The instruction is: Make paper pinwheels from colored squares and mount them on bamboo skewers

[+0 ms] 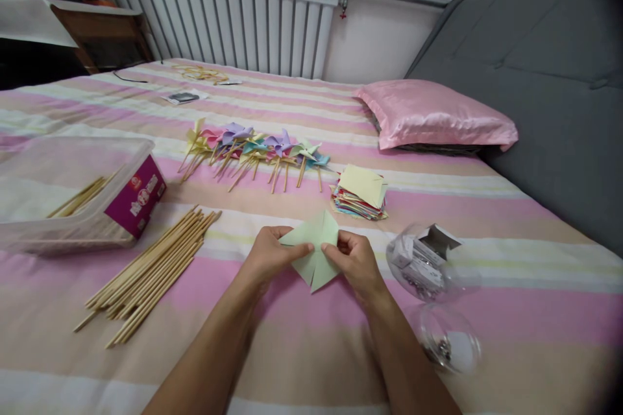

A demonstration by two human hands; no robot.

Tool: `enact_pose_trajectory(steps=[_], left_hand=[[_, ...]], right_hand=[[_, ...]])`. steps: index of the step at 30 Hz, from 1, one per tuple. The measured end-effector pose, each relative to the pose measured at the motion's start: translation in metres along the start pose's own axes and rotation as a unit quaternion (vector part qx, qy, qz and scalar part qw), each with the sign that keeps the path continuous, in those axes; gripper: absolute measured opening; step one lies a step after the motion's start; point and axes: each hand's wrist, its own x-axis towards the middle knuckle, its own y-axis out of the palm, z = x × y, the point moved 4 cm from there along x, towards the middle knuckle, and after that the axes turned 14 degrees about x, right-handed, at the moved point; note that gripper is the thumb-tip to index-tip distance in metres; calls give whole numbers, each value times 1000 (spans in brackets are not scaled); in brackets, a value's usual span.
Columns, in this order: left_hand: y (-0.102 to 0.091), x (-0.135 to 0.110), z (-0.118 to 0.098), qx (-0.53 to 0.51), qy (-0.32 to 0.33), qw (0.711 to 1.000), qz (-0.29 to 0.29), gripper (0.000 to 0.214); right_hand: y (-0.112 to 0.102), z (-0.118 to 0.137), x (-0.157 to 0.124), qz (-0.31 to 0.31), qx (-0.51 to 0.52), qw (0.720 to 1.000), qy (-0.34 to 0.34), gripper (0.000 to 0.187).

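Between my two hands is a light green paper square [314, 269], turned corner-down, with slits cut in from its corners. My left hand [272, 253] pinches its left side, the thumb lying on top near the middle. On the right side my right hand [354, 259] grips it the same way, thumb tip close to the centre. Just beyond my right hand lies a stack of coloured paper squares [361, 188], a pale yellow one on top. Left of my hands, a bundle of wooden sticks [150, 275] rests on the striped bedspread [302, 350].
Several finished paper pinwheels [253, 146] lie in a row further back. A clear plastic box [141, 175] with sticks stands at left. At right are a round clear container [413, 266] holding small boxes and a clear dish [450, 340] with metal bits. A pink pillow [438, 113] lies behind.
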Motion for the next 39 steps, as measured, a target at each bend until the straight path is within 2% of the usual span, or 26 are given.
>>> enact_pose_trajectory(steps=[8, 11, 22, 24, 28, 30, 32, 35, 37, 39], left_hand=[[-1, 0, 3, 39, -2, 999, 1, 21], [0, 0, 3, 39, -9, 999, -10, 21], [3, 0, 4, 9, -10, 1000, 9, 23], [1, 1, 4, -12, -9, 1000, -4, 25], [-11, 4, 6, -45, -28, 996, -78, 32], [-17, 5, 7, -69, -43, 991, -103, 33], [-22, 5, 8, -102, -57, 987, -113, 33], [-25, 6, 9, -150, -71, 980, -110, 33], [-25, 7, 9, -174, -72, 978, -93, 33], [-24, 8, 10, -186, -69, 977, -76, 31]], right_hand=[[-1, 0, 1, 1, -60, 997, -39, 18], [0, 1, 1, 4, -60, 997, -38, 18], [4, 6, 0, 23, -31, 999, -32, 19], [4, 10, 0, 15, -21, 999, -48, 21], [1, 16, 0, -22, 29, 995, -88, 42], [-1, 17, 0, -41, 67, 992, -98, 45], [-4, 17, 0, -68, 86, 988, -112, 41], [-7, 16, -1, -85, 79, 986, -120, 19], [-4, 16, -1, -59, 64, 989, -115, 11], [2, 16, -3, -6, 45, 993, -108, 9]])
